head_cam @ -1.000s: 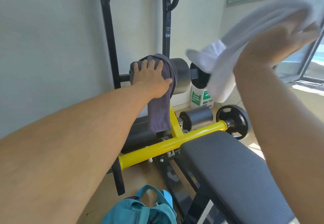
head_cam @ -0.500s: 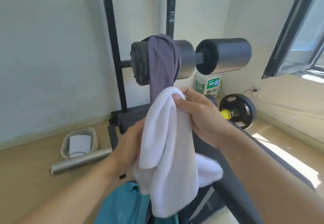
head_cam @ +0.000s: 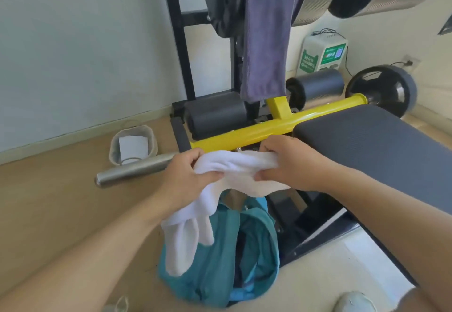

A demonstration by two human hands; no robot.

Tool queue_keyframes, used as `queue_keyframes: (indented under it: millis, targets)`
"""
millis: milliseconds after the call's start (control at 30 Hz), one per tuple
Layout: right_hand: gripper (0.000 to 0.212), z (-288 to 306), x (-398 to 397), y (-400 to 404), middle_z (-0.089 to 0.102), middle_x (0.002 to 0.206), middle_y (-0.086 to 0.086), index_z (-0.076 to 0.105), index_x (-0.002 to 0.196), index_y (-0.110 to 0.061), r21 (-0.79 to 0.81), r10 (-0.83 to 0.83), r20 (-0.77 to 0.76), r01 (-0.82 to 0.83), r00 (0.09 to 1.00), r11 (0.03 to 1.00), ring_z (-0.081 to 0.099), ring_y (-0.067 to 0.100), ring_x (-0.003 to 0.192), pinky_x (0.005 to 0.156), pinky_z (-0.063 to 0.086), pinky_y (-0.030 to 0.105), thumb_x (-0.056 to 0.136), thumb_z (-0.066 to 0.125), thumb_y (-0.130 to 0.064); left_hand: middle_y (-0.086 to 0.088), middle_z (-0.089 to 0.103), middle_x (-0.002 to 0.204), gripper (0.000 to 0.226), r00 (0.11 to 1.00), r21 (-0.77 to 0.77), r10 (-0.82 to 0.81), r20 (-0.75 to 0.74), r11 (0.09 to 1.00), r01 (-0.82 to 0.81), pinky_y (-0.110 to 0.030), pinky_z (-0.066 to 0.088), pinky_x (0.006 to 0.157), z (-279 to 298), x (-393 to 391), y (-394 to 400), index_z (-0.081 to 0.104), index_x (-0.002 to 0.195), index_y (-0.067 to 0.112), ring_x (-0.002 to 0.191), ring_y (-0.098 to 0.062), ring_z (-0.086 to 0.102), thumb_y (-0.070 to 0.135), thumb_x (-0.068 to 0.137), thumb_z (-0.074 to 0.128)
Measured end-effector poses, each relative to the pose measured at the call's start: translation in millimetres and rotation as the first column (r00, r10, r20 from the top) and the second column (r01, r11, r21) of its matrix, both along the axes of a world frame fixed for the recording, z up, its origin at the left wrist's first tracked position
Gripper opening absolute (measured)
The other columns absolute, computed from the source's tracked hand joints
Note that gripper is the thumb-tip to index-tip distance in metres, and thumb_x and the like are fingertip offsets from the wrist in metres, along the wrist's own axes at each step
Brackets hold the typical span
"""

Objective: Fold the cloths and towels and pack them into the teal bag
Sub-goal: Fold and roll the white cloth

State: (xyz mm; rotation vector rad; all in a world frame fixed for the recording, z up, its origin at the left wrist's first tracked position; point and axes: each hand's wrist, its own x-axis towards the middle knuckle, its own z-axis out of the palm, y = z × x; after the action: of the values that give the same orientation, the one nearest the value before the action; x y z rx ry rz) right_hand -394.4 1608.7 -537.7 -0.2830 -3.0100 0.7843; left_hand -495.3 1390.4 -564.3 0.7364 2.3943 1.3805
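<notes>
Lying on the floor at far left are a small basket [head_cam: 133,144] and a metal tube [head_cam: 137,172], both well clear of the work but close enough to snag a trailing end of cloth.

Next across, the left hand [head_cam: 186,179] is clenched on one end of the white towel [head_cam: 234,167], and a long loose tail drops from it over the left rim of the teal bag [head_cam: 215,262]. That tail is the main risk: the towel is bunched rather than folded, so pushed down as it is, part would likely hang outside the bag or fill it in a lump, leaving little room for the rest.

The bag stands open on the floor directly under the towel, soft-sided and slumped; its mouth could collapse when cloth presses on it.

Above and behind, the purple cloth [head_cam: 266,42] hangs over a foam roller, not yet packed, and looks able to slide off if bumped.

At right, the right hand [head_cam: 293,162] grips the towel's other end, just beside the bench pad [head_cam: 367,140]. Spreading the towel on that pad looks safer than folding in mid-air, where a corner may slip free.
</notes>
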Motion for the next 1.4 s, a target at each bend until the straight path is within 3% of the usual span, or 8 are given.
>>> queue_keyframes:
  millis: [200,400,600,733,967,1167,1300,1400]
  targets:
    - [0.034,-4.2,9.0,-0.5,0.061,0.062,-0.020,0.056,0.062,-0.031,-0.177,-0.009,-0.056,-0.001,0.998,0.984,0.053,-0.003,0.059,0.054,0.036,0.017,0.075,0.088,-0.036,0.004,0.058,0.071,0.027,0.957,-0.132,0.117,-0.266,0.979,-0.156,-0.033,0.033,0.055,-9.4,-1.4,1.1,0.051,0.074,0.020,0.067,-0.018,0.052,0.025,0.079,0.078]
    - [0.022,0.0,18.3,1.4,0.067,0.074,-0.015,0.064,0.079,-0.021,-0.449,0.106,-0.189,-0.182,0.976,0.875,0.060,0.001,0.069,0.064,0.048,0.016,0.089,0.073,-0.004,0.005,0.066,0.069,0.062,0.911,-0.185,-0.288,0.294,0.918,0.350,-0.035,0.053,0.069,-6.5,18.7,1.7,0.059,0.120,0.045,0.066,-0.013,0.062,0.086,0.073,0.055]
    - [0.018,5.2,19.3,-3.9,0.071,0.096,-0.010,0.076,0.095,-0.018,-0.469,0.273,-0.173,-0.323,0.946,0.822,0.067,0.006,0.091,0.080,0.052,0.022,0.089,0.073,-0.001,0.005,0.066,0.104,0.042,0.922,0.021,-0.370,0.116,0.929,0.370,-0.032,0.053,0.086,-8.7,17.8,7.7,0.079,0.098,0.025,0.096,-0.014,0.065,0.055,0.069,0.075]
    - [0.020,5.4,20.7,0.0,0.069,0.090,-0.019,0.076,0.094,-0.027,-0.438,0.230,-0.139,-0.268,0.963,0.858,0.066,0.002,0.085,0.074,0.049,0.016,0.086,0.079,-0.010,-0.019,0.053,0.073,0.051,0.950,0.044,-0.290,0.113,0.957,0.287,-0.033,0.037,0.065,-7.4,16.8,9.6,0.059,0.072,-0.002,0.067,-0.020,0.051,0.045,0.070,0.077]
    - [0.019,-2.2,24.3,7.7,0.065,0.075,-0.009,0.065,0.074,-0.031,-0.060,-0.004,0.214,0.017,0.977,0.998,0.063,0.010,0.072,0.058,0.044,0.021,0.085,0.077,-0.040,-0.003,0.033,0.057,0.051,0.997,0.011,0.073,-0.035,0.997,-0.073,-0.028,0.022,0.052,-5.0,7.5,7.9,0.038,0.058,0.010,0.052,-0.012,0.028,0.028,0.086,0.078]
    - [0.017,11.7,20.4,10.1,0.069,0.079,-0.003,0.068,0.088,-0.023,-0.710,-0.673,-0.265,0.333,0.691,0.621,0.065,0.017,0.075,0.068,0.053,0.035,0.091,0.052,-0.016,-0.014,0.064,0.074,0.045,0.983,-0.221,-0.174,-0.065,0.963,0.155,-0.036,0.043,0.058,-5.2,15.6,10.4,0.068,0.082,0.004,0.064,-0.026,0.054,0.048,0.082,0.076]
    - [0.018,20.0,23.6,10.1,0.066,0.084,-0.003,0.063,0.087,-0.025,-0.787,-0.764,-0.197,0.365,0.615,0.497,0.066,0.018,0.081,0.072,0.053,0.037,0.096,0.048,-0.023,0.003,0.046,0.060,0.048,0.981,-0.446,-0.191,0.041,0.875,0.189,-0.020,0.024,0.047,-5.5,20.7,9.7,0.058,0.066,0.005,0.052,-0.009,0.039,0.045,0.088,0.073]
    - [0.024,22.0,26.1,8.0,0.066,0.083,0.000,0.061,0.086,-0.021,-0.757,-0.725,0.060,0.505,0.686,0.415,0.065,0.016,0.076,0.068,0.050,0.032,0.102,0.050,-0.035,-0.002,0.059,0.066,0.048,0.970,-0.265,0.083,0.227,0.964,-0.021,-0.027,0.033,0.056,-4.7,17.7,7.9,0.063,0.070,0.007,0.058,-0.017,0.054,0.051,0.088,0.071]
